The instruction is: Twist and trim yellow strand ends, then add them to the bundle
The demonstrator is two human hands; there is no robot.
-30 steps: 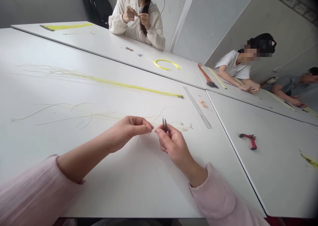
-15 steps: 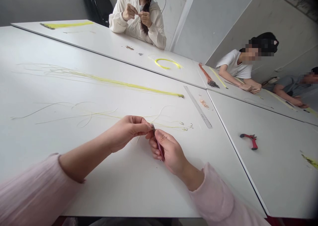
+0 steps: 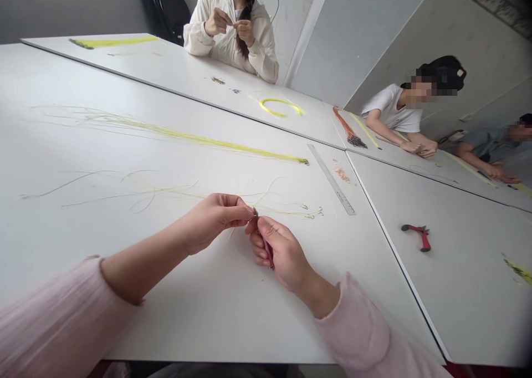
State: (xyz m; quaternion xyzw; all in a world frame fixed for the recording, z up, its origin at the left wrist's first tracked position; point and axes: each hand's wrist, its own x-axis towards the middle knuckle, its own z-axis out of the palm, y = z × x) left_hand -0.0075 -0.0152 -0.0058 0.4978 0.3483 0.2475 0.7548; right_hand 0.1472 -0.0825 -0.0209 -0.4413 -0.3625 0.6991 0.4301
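My left hand (image 3: 222,217) is closed in a pinch, with pale fishing line (image 3: 231,232) showing beneath it; the pinched spot itself is mostly hidden. Wrapped round the pink handles of small pliers (image 3: 266,246), my right hand (image 3: 286,250) is also closed. The metal jaws meet at the left fingertips, and whatever lies between them is too small to make out. Just beyond the hands lie loose yellowish lines (image 3: 174,189) with a few fish hooks (image 3: 320,210) at their right ends. Farther off stretches a yellow bundle of hooked lines (image 3: 216,141).
A clear ruler (image 3: 332,179) lies beside a pile of small orange-pink bits (image 3: 342,174). Red-handled pliers (image 3: 420,236) rest on the right-hand table. Co-workers sit across the joined tables, near a yellow coil (image 3: 266,107) and an orange bundle (image 3: 344,124).
The pliers' jaws, slightly parted before, now look closed at the left fingertips. Both hands stay in nearly the same place.
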